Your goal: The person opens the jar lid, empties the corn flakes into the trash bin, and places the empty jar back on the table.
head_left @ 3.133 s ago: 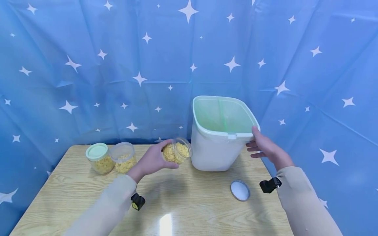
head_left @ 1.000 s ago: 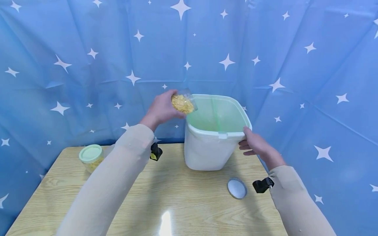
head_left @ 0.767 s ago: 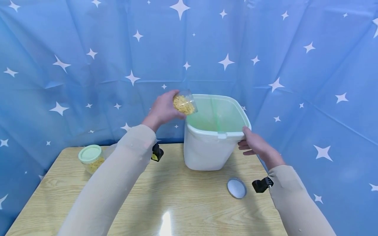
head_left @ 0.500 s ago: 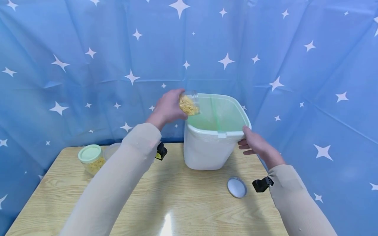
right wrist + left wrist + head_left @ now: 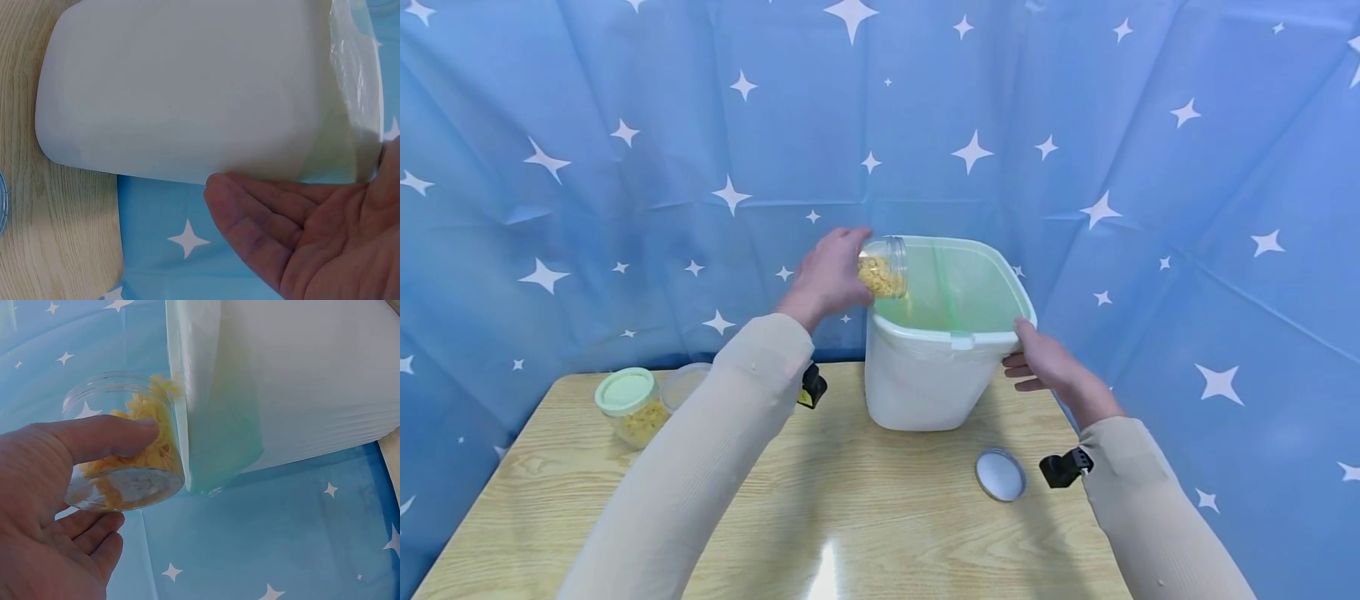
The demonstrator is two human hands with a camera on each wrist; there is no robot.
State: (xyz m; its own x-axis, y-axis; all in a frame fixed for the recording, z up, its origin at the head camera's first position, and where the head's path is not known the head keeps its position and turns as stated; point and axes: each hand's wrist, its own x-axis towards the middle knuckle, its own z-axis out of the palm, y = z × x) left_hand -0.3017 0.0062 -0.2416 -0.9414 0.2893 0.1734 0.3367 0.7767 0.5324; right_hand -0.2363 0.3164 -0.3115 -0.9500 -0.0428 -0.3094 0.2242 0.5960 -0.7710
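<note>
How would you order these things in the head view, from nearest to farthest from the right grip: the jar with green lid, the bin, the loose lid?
1. The bin: the right grip touches its rim.
2. The loose lid: on the table, before the bin.
3. The jar with green lid: far left.

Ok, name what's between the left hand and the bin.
A tipped clear jar of yellow pieces, which the left hand grips; the head view shows it.

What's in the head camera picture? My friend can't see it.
A left hand holds an open clear jar of yellow pieces sideways at a lined white bin, whose rim the right hand grips. A green-lidded jar and loose lid sit on the wooden table.
</note>
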